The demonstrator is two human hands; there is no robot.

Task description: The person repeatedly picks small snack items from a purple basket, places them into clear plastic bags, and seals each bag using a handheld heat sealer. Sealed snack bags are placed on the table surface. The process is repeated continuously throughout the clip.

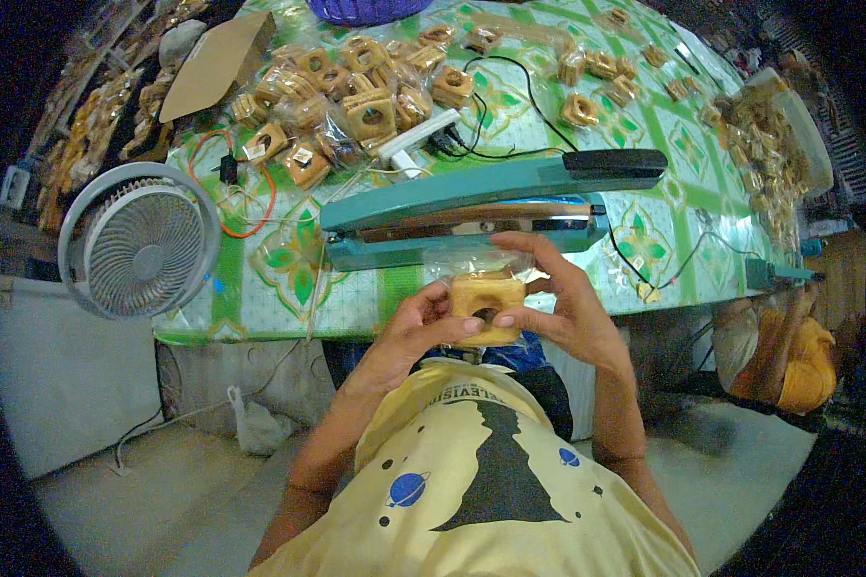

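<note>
1. Step in hand (judged): both hands are apparently readying one block [498,289] in its clear film [464,263] just in front of the sealer [510,179].
2. Left hand [393,337]: its fingers are grasping the block's left side, thumb lying on the lower front by the hole.
3. Right hand [575,313]: its fingers are grasping the right side, thumb pressing the lower front; the index finger is extending up beside the film. Cannot tell whether that fingertip is touching it.
4. Location: the block is sitting between both hands at the near edge of the tabletop [404,287]. Cannot tell whether it is resting there or hanging clear.
5. Sealer: its arm is standing raised, the gap widening toward the right.
6. Next move (judged): the work is calling for a flat, uncreased film edge, with the fingers keeping clear of the sealing strip.
7. Count: one block is being held; one long sealer, one fan [149,255], one power strip [419,134], one purple basket [366,8] and one cardboard piece [219,65] are showing.
8. Piled blocks [308,115] and scattered blocks [601,64] are overlapping too much for a sure count.
</note>
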